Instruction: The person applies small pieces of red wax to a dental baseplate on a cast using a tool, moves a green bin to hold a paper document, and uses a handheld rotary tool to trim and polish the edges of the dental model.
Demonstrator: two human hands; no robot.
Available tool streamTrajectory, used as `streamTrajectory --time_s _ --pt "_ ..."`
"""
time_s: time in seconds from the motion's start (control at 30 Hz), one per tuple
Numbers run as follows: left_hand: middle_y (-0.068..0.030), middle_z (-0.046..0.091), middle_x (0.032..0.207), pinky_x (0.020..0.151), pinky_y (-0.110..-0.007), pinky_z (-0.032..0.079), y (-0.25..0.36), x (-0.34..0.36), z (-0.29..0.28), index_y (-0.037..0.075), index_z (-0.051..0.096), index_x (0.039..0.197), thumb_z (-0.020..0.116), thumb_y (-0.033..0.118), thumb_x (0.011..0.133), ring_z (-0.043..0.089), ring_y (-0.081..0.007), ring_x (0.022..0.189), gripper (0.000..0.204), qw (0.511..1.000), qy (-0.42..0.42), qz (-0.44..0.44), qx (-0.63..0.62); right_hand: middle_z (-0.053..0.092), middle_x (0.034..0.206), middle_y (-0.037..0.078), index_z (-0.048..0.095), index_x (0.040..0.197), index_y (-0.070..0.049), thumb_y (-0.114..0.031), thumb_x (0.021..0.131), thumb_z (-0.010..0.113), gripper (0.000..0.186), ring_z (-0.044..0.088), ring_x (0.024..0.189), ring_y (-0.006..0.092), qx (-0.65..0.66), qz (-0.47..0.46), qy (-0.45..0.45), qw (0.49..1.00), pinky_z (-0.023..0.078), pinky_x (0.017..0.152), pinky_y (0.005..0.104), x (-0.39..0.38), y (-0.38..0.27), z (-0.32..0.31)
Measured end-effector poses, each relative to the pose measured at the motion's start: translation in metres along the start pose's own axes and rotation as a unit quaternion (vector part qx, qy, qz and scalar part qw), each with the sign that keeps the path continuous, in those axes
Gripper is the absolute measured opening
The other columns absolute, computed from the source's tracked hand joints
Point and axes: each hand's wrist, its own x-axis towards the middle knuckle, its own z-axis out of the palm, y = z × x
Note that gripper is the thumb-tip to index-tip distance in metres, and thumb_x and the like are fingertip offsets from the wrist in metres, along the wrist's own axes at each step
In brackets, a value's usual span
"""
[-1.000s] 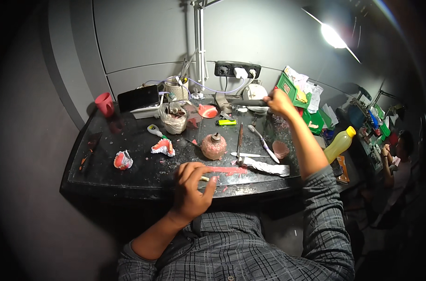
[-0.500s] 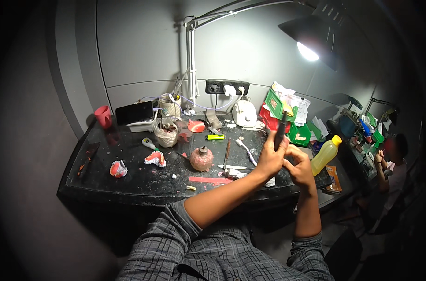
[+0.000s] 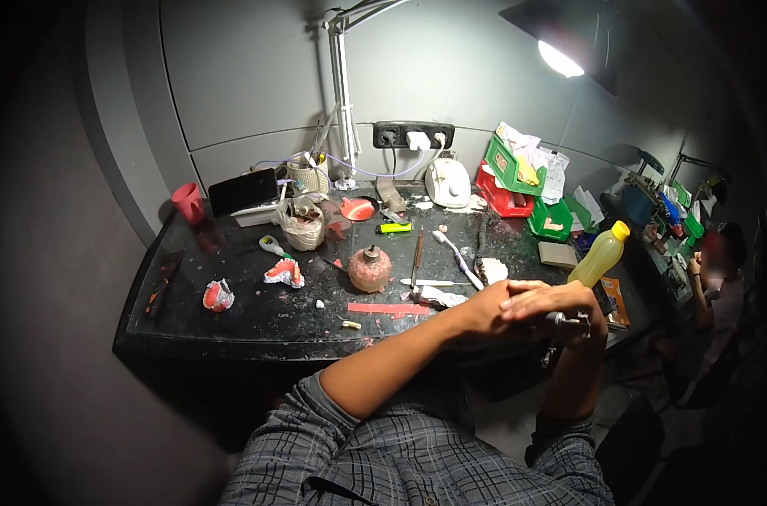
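The left hand and the right hand meet over the front right edge of the worktop, with the right hand's fingers laid across toward the left hand. A metal-tipped tool shows at the right hand, its bright end toward the right; the hands hide the rest, so I cannot tell how far closed either grip is or which one has hold of the tool. Just left of the hands lie a crumpled tube and a flat pink strip. Behind these stand a round pink jar with a metal top, a lime lighter and a toothbrush lying aslant. Two pink-and-white denture models sit apart on the left side. A yellow bottle stands, tilted in view, just beyond the right hand. A lamp shines above.
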Motion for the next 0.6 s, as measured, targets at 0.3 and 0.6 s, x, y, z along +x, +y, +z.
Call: streamTrajectory --time_s 0.3,0.6 --pt "-0.0046 0.059 0.063 0.054 -0.031 0.044 -0.005 -0.015 0.020 0.001 0.062 0.075 0.067 0.016 0.084 0.053 -0.0092 0.059 0.018 0.952 0.244 0.039 0.183 0.074 0.092 0.014 0.070 0.098 0.007 0.008 0.066 0.081 0.034 0.071 0.089 0.0218 -0.062 0.076 0.320 0.942 0.055 0.089 0.0359 -0.007 0.023 0.054" --pt "-0.0226 0.058 0.061 0.054 -0.041 0.045 0.006 -0.036 0.035 0.000 0.063 0.068 0.067 0.017 0.079 0.060 -0.0293 0.053 0.020 0.945 0.248 -0.179 0.117 0.070 0.082 0.014 0.072 0.090 0.006 -0.024 0.095 0.068 0.031 0.069 0.082 0.0214 -0.085 -0.045 0.375 0.922 0.056 0.072 0.0351 0.029 0.006 0.003"
